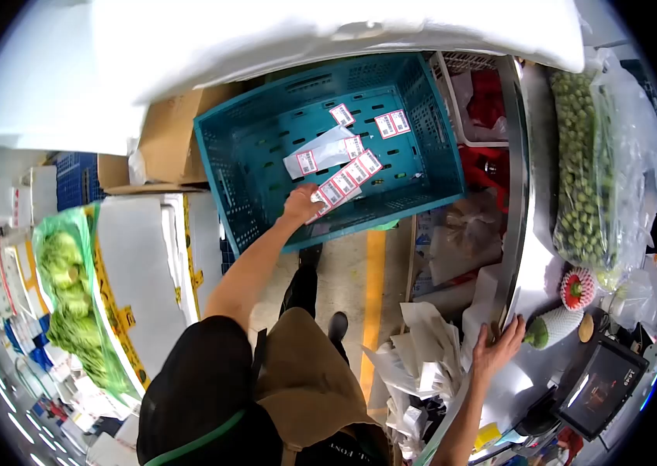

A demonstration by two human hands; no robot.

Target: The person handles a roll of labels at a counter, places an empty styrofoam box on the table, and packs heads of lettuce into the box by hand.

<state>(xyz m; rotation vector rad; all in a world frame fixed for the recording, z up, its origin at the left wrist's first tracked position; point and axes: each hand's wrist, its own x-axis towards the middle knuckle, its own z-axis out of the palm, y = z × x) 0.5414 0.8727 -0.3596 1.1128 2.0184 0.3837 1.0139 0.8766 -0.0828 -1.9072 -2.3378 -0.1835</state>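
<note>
A teal plastic crate (pixel 328 225) stands at the top centre, with loose red-bordered labels (pixel 392 124) and a pale label sheet (pixel 317 155) on its floor. My left hand (pixel 303 203) reaches over the crate's near wall, its fingers closed on the lower end of a strip of labels (pixel 346 185). On the right, my right hand (pixel 498 347) lies on the edge of the metal counter (pixel 511 380) with its fingers spread, holding nothing. Close to its fingertips is a green item in a white foam net (pixel 557 326).
Bagged green produce (pixel 586 171) and a screen (pixel 602 387) are on the right counter. Crumpled paper (pixel 425 357) hangs below the counter. Bagged leafy greens (pixel 72 295) and foam boxes (pixel 142 264) stand left, near a cardboard box (pixel 173 140).
</note>
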